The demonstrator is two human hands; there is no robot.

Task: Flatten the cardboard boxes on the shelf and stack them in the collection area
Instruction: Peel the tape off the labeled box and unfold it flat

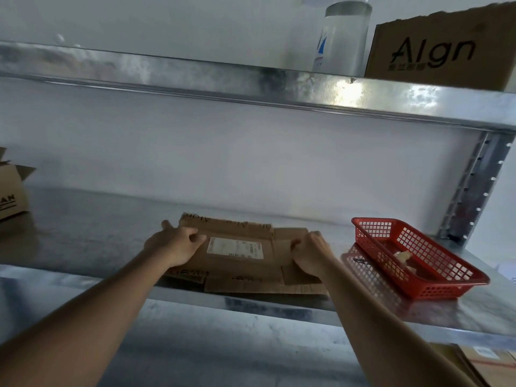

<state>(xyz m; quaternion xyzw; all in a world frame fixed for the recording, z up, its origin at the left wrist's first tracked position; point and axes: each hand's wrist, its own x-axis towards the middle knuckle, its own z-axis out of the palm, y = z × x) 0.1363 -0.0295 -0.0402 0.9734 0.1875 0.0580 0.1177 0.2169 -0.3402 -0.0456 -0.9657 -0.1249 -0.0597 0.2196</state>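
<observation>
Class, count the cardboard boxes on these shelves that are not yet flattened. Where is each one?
2. One open box stands at the far left of the middle shelf; one printed box sits on the upper shelf, right. More may lie outside the frame.

Both arms reach forward, left hand and right hand down (fingers curled).
</observation>
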